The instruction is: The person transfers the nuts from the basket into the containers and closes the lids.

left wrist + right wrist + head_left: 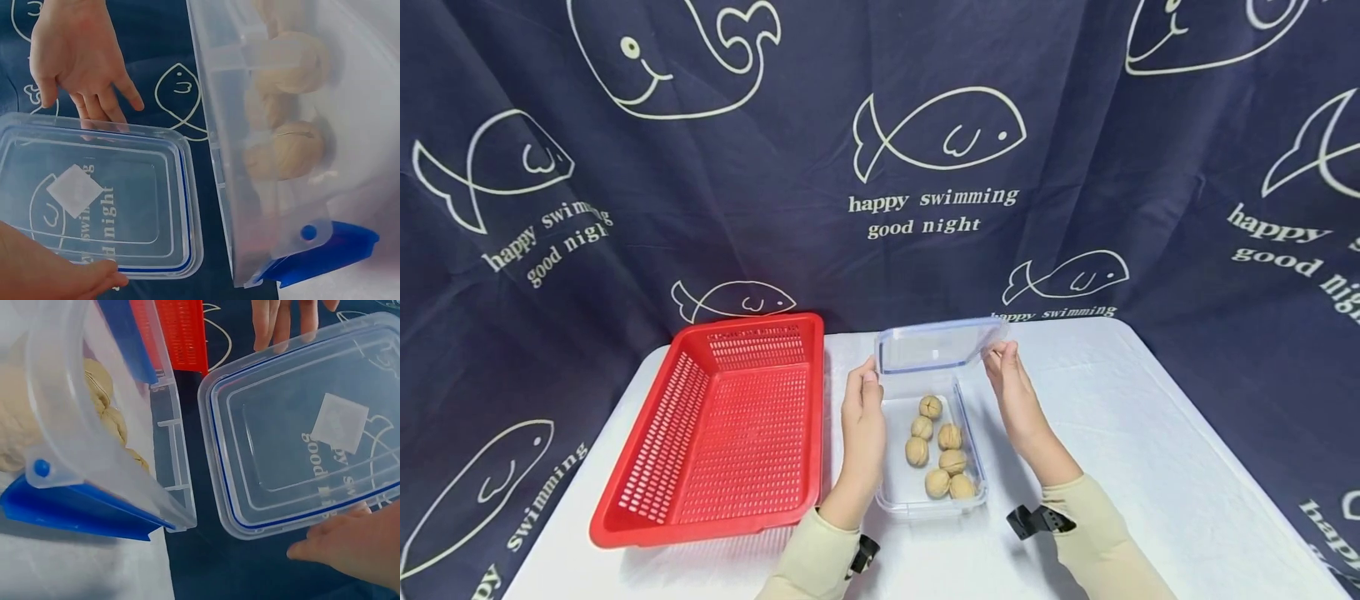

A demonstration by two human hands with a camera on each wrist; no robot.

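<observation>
A clear lid (pixel 936 346) with a blue seal is held up, tilted, over the far end of a clear plastic food container (pixel 898 502). Several walnuts (pixel 952 462) lie inside that container. My left hand (pixel 862 429) holds the lid at its left edge. At the opposite edge, my right hand (pixel 1021 404) grips the lid near its corner. In the left wrist view, the fingertips of the right hand (pixel 84 59) show through the rim. A pale square label (pixel 342 423) sits on the lid, and a blue clip (pixel 322 253) hangs from the container.
A red plastic basket (pixel 814 417) with slotted walls stands left of the container, close to my left forearm. White cloth covers the table (pixel 1150 467). Behind its far edge hangs a dark blue curtain (pixel 1075 208) with fish drawings.
</observation>
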